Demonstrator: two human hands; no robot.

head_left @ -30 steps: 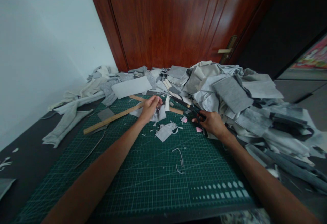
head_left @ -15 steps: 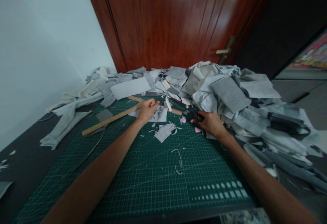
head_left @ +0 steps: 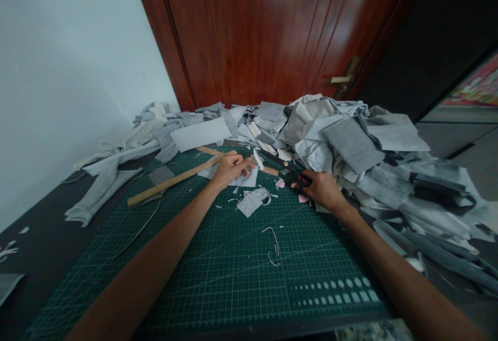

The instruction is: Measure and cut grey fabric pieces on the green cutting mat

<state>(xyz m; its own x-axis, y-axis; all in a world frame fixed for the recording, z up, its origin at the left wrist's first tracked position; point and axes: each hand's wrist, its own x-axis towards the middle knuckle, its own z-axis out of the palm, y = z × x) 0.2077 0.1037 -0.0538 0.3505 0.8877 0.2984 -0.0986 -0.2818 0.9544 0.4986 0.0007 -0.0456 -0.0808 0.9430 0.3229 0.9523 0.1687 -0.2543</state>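
Note:
Black scissors [head_left: 286, 164] are gripped in my right hand [head_left: 321, 188], their blades pointing away to the left above the mat's far side. My left hand [head_left: 230, 170] is over a light grey cloth piece [head_left: 251, 178], thumb and forefinger bent together toward the right. What lies between those fingertips is too small to make out. Just right of them is a curled white strip [head_left: 258, 158], close to the blade tips. Nearer to me lies a small grey cloth scrap [head_left: 252, 202] with thin trimmed strips around it.
A green cutting mat [head_left: 233, 273] covers the table. One wooden ruler [head_left: 175, 180] lies left of my hand, crossing another wooden strip [head_left: 269, 171]. Grey cloth is heaped [head_left: 350, 139] at the back and right. A white rectangle [head_left: 200, 133] and pink bits [head_left: 280, 183] lie nearby.
My left hand has shifted slightly right, and its thumb and forefinger reach out further. The white strip looks more curved. My right hand stays on the scissors in nearly the same place.

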